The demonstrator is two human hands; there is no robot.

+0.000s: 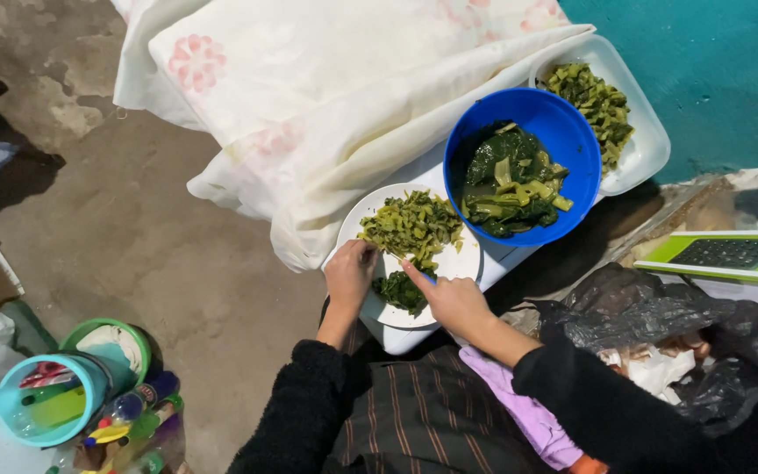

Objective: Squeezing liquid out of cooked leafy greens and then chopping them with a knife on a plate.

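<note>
A round white plate point(462, 262) lies on a white surface in front of me. On it is a heap of chopped yellow-green leaves point(412, 226) and a small dark green bunch point(402, 290) near its front edge. My left hand point(349, 274) rests on the plate's left side, fingers bent down onto the greens. My right hand point(452, 298) is at the dark bunch with the forefinger stretched out; a thin blade may lie under it, but I cannot tell. Both arms wear black sleeves.
A blue bowl point(572, 145) of cooked dark greens stands right of the plate. Behind it is a white tray point(647, 149) of chopped greens. A flowered white cloth point(326, 96) lies at the back, a black plastic bag point(660, 325) and a green slicer point(721, 256) to the right, and coloured tubs point(72, 391) on the floor at left.
</note>
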